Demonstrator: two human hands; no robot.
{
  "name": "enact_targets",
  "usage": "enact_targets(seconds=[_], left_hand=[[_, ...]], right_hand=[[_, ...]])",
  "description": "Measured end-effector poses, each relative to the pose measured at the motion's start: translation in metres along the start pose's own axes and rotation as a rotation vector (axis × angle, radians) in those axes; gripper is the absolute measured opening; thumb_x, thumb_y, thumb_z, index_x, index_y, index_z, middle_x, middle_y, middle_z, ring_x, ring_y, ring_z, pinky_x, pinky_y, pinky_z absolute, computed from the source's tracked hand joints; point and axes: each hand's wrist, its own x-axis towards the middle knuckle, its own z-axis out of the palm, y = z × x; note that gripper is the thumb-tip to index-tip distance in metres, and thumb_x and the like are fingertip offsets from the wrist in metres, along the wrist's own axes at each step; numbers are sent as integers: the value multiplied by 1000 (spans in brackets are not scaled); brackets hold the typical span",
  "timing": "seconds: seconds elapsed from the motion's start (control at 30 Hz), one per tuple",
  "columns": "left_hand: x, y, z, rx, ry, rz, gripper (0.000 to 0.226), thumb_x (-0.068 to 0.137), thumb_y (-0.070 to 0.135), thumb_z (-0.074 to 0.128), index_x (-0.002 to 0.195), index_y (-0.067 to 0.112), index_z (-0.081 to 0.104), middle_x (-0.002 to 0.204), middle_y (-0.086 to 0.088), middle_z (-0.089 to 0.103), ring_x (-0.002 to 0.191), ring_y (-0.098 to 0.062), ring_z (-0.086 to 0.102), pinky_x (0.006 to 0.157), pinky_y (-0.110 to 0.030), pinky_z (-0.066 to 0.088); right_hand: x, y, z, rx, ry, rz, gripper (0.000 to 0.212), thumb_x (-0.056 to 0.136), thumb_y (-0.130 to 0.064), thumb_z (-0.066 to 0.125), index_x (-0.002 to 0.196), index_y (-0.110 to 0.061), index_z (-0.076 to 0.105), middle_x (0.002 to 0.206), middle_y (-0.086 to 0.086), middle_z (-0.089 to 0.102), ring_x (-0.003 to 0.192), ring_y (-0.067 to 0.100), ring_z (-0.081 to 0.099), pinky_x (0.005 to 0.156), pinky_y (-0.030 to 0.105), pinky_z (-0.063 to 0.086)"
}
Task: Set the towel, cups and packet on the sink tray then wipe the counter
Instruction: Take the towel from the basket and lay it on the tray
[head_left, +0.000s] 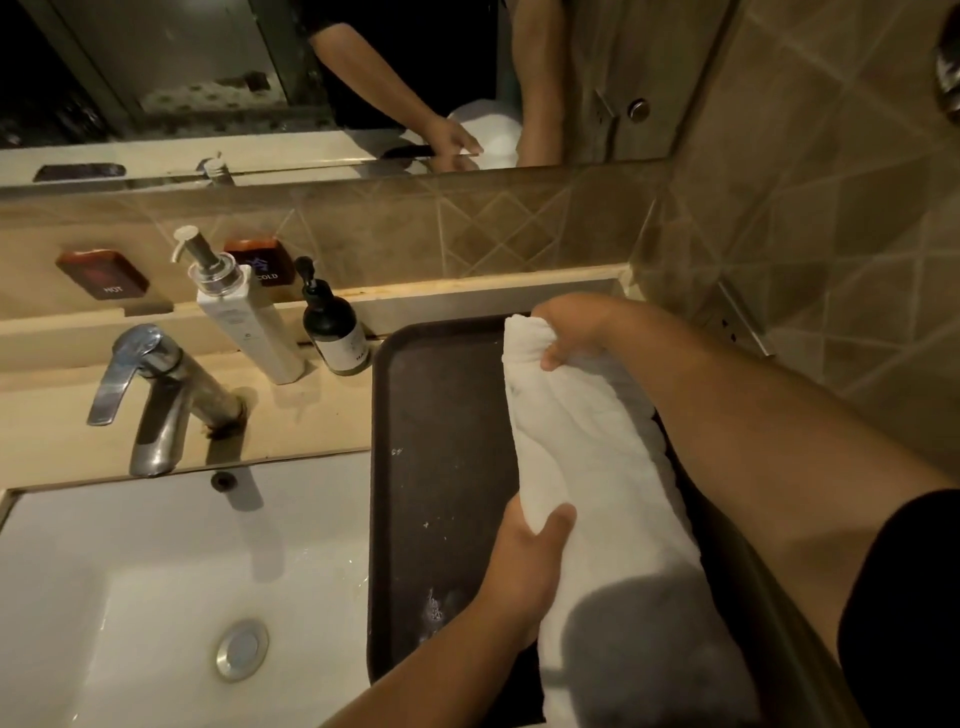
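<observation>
In the head view, a rolled white towel (587, 467) is seen lying along the right-hand side of the dark tray (441, 441), which sits on the counter just right of the sink basin (156, 571). The towel is gripped at two places: its far end, near the back rim of the tray, is pinched closed in the right hand (576, 332), and its near-middle, toward the front of the tray, is clasped by the left hand (524, 561), thumb over the top. The towel is judged soft, light and limp, likely to sag or unroll if held at one point only, so support at both ends as shown seems the sound way. It is not fragile and not slippery. Its long axis is laid front to back, roughly parallel to the tray's long side, the far end pointing toward the wall behind the tray. No cups or packet are visible in this view.
</observation>
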Motion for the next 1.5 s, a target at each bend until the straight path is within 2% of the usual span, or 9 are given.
enact_targets(seconds=[0.53,0.7,0.83,1.0,1.13,1.2,1.3,1.37,1.5], left_hand=[[-6,-13,9,116,41,34,28,98,23,56,125,21,59,117,6,70,108,-5,64,97,-31,50],[-9,-19,8,244,113,95,41,96,35,58,134,25,49,121,13,65,109,5,59,92,-16,46],[-18,-21,9,292,195,148,30,96,33,58,123,36,45,112,25,59,101,19,54,81,-2,40],[-25,-21,14,303,205,153,34,98,31,53,129,35,39,128,8,57,114,-2,54,93,-14,40],[-28,-20,13,512,186,125,57,101,32,44,151,16,21,154,-7,25,136,-20,36,112,-27,28],[-33,-21,16,807,185,260,67,99,41,36,155,20,6,164,-3,-4,149,-23,6,120,-34,10],[-37,-28,26,1213,-33,430,79,90,69,6,151,25,-19,150,2,-42,141,-25,-36,113,-48,-25],[-38,-34,29,1349,-112,426,89,86,75,-2,153,18,-10,153,-2,-34,144,-33,-27,112,-51,-25],[-39,-37,31,1530,-55,401,78,91,64,33,143,7,45,153,-15,35,140,-36,33,104,-49,18]], right_hand=[[6,20,20,-22,-5,9,63,73,-36,83,128,-24,55,124,1,62,95,19,55,77,33,42],[-1,23,32,-130,190,12,71,75,-53,74,136,-30,45,133,1,59,115,27,56,92,41,45],[-28,19,56,-206,515,62,67,85,-60,57,142,-29,40,148,3,44,135,28,39,111,48,27],[-64,8,95,-164,531,162,65,90,-66,33,145,-31,36,158,2,29,144,28,25,116,47,16],[-69,15,109,-171,446,168,75,86,-70,9,149,-34,27,162,1,14,148,29,10,117,48,4],[-66,18,114,-174,428,157,77,85,-71,3,151,-36,21,163,1,8,149,29,4,117,50,1],[-60,20,121,-171,404,150,77,85,-72,-1,152,-36,11,163,1,2,149,29,-1,118,53,0],[-57,22,124,-167,394,138,78,84,-72,-3,152,-36,8,163,0,1,149,29,-3,118,54,-1],[-54,26,126,-156,384,125,79,83,-73,-6,152,-36,5,163,-1,0,149,28,-4,118,54,0]])
